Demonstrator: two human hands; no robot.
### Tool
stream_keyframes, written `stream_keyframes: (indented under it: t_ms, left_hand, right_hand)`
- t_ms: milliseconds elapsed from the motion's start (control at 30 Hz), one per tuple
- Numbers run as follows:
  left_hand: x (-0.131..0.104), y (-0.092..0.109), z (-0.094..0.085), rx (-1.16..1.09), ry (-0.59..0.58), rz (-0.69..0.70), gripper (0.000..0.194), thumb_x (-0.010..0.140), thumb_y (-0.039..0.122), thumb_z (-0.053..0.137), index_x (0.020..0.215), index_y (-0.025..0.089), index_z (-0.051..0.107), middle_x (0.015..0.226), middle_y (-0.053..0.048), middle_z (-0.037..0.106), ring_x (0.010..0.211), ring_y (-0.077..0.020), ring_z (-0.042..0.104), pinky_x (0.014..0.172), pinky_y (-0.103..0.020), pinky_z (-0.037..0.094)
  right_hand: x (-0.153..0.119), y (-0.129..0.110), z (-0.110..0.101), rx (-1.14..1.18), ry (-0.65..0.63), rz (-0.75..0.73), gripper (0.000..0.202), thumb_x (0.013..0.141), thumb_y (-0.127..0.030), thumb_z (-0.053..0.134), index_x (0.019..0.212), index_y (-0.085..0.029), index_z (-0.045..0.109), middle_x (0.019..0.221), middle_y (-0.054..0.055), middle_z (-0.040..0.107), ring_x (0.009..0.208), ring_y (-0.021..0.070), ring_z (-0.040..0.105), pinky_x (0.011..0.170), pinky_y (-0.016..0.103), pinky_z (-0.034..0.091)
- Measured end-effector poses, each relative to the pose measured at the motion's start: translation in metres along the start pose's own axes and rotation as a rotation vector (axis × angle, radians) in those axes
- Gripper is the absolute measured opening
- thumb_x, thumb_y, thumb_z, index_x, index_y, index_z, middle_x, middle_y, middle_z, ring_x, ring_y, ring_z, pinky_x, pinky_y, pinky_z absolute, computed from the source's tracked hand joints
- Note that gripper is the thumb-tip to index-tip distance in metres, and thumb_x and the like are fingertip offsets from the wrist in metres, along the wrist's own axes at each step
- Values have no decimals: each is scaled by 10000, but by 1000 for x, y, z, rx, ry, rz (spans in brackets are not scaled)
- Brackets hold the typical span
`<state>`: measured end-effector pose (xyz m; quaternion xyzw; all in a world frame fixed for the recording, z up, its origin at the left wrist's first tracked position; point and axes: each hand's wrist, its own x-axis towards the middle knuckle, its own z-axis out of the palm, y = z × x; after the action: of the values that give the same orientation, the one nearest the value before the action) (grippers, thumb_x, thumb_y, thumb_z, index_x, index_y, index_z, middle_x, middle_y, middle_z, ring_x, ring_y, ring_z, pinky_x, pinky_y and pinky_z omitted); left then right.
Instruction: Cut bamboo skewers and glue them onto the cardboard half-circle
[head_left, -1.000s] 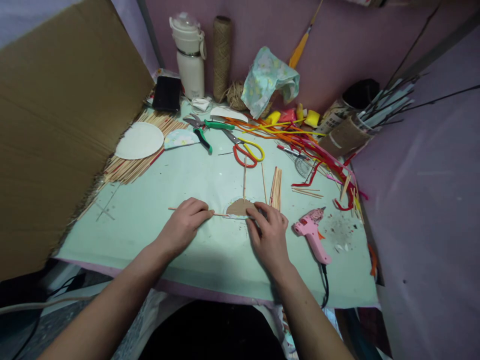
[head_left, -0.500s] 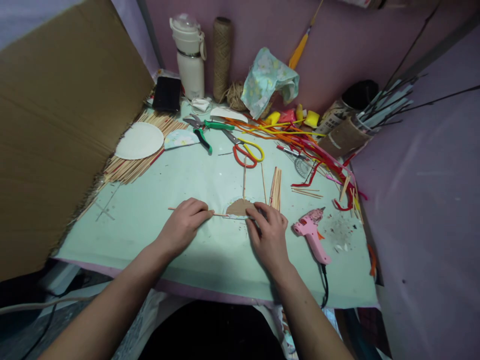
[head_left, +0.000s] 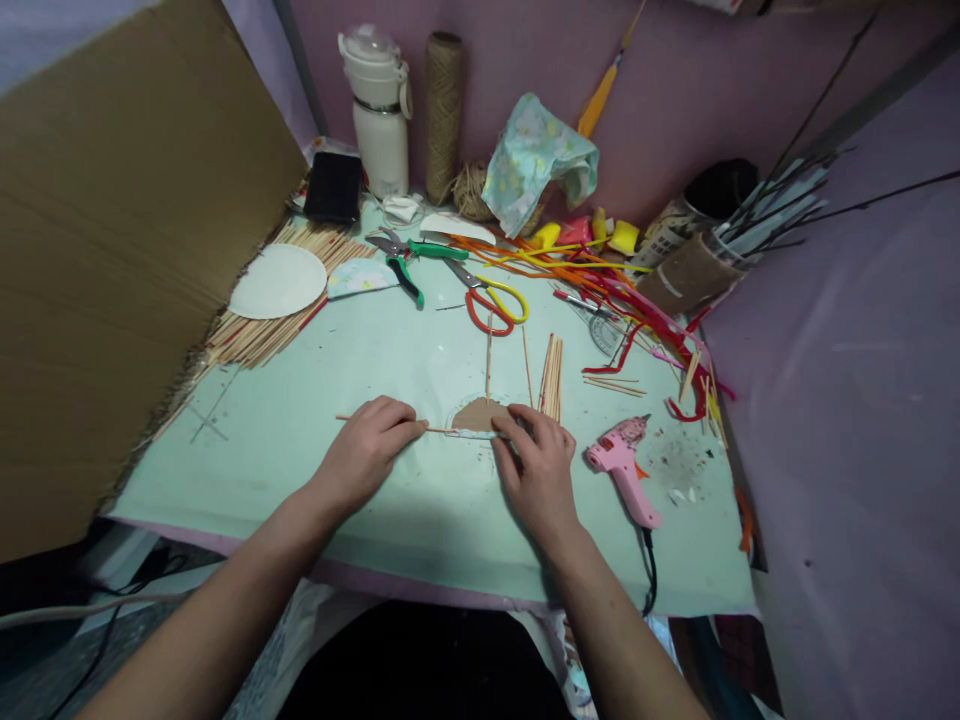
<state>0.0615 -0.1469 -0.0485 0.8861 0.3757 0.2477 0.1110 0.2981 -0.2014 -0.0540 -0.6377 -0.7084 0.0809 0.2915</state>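
Between my hands a small half-round piece of brown cardboard [head_left: 474, 414] lies on the table, with patterned cloth along its straight near edge. My left hand [head_left: 377, 440] is closed on a thin wooden stick [head_left: 439, 429], whose right end meets the cardboard's left corner. The fingers of my right hand [head_left: 536, 455] are closed on the cardboard's right end, the thumb at its near edge. Another stick [head_left: 490, 358] points away from the cardboard's curved top. Close beyond my right hand lie a single stick [head_left: 527, 368] and a small bundle of sticks [head_left: 553, 375].
A pink glue gun [head_left: 626, 470] with a black cord lies right of my right hand. Scissors [head_left: 491, 305] and green-handled pliers [head_left: 409, 262] lie beyond. Many sticks lie under a white disc [head_left: 279, 281] at left, by a cardboard wall [head_left: 135, 250]. A bottle [head_left: 379, 130] stands behind.
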Motion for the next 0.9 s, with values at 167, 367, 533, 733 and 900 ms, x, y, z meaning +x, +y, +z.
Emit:
stream_keyframes:
  t_ms: [167,367,533,733,900]
  left_hand:
    - [-1,0,0,9,-10,-25,282,981,194,394,939,186,672,862,-56,646,829,-193,528,716,-342,433]
    - [-2,1,1,81,-3,-28,308,979,204,377,972,179,684,858,-66,659,820,-208,545,694,-359,413]
    - [-1,4,-1,88,12,-23,251,952,163,425,1015,182,667,909,-80,663,855,-216,570,730,-368,425]
    - [2,6,-2,94,44,-6,193,916,191,525,1075,154,628,962,-100,662,906,-228,590,794,-387,439]
    - [2,7,-3,124,41,-6,175,918,201,531,1058,165,629,959,-89,676,884,-222,596,776,-381,402]
  right_hand:
    - [0,0,0,6,4,1,204,905,-197,578,1093,-238,646,1202,94,619,1131,242,542,953,421,330]
    - [0,0,0,5,3,5,204,908,-207,572,1095,-242,647,1201,91,620,1128,239,542,956,420,330]
    - [0,0,0,10,-2,8,210,910,-211,563,1099,-248,646,1208,90,619,1139,241,538,962,424,328]
    - [0,0,-1,7,-5,8,208,913,-211,554,1098,-248,643,1208,93,618,1135,242,541,956,421,331]
    - [0,-1,-2,19,8,7,219,898,-210,571,1105,-239,638,1220,95,600,1150,242,531,973,422,335]
